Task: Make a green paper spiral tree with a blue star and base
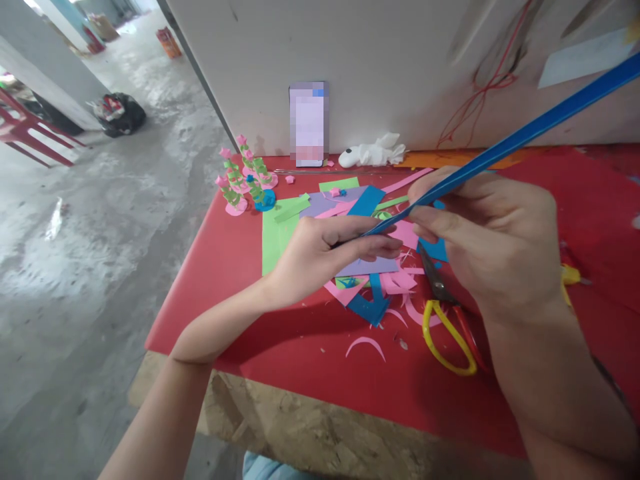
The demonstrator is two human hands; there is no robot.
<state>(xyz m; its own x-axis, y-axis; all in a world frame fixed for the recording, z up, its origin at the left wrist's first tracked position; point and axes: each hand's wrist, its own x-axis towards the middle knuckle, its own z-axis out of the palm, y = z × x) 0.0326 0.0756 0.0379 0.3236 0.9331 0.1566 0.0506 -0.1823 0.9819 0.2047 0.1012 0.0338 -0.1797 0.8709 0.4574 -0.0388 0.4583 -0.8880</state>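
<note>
A long, narrow blue paper strip (520, 143) slants across the view, its far part reaching up past the right edge. Its lower end lies between the thumb and fingers of my left hand (333, 250). Further up, my right hand (500, 233) pinches the same strip between thumb and fingertips. Beneath both hands are coloured paper sheets and scraps, among them a purple sheet (367, 267) and a green sheet (277, 230). A pair of scissors (440, 293) with yellow and red handles lies beside my right hand, partly covered by it.
Small paper flowers (235, 193) on round bases stand at the table's left corner. A phone (310, 125) leans on the wall, near a white crumpled bundle (375, 152). A yellow-handled tool (570, 275) shows behind my right wrist. The red table covering (195, 280) ends over a board edge.
</note>
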